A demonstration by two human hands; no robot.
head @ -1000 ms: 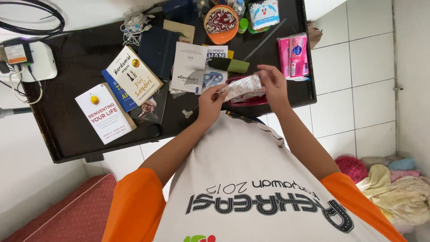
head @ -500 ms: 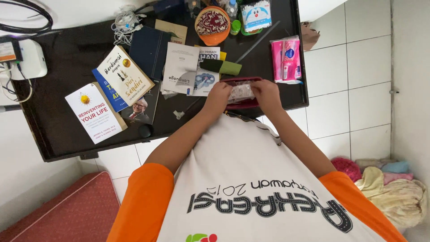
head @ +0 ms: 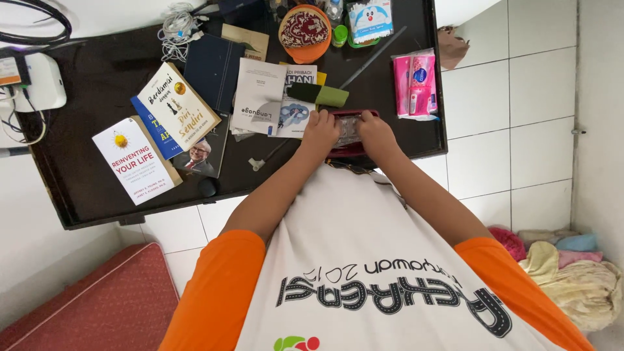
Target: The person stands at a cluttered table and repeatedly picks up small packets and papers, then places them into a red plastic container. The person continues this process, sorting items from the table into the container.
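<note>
Left hand [head: 320, 128] and right hand [head: 372, 130] both closed on silvery packet [head: 348, 127], pressed into dark red pouch [head: 350, 149] at desk [head: 97, 188] edge, green case [head: 318, 95] just beyond.

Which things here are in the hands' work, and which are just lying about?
In hand:
- left hand and right hand
- silvery packet, pressed into the dark red pouch

Lying about:
- books
- pink pack
- orange bowl
- green case
- white cables
</note>
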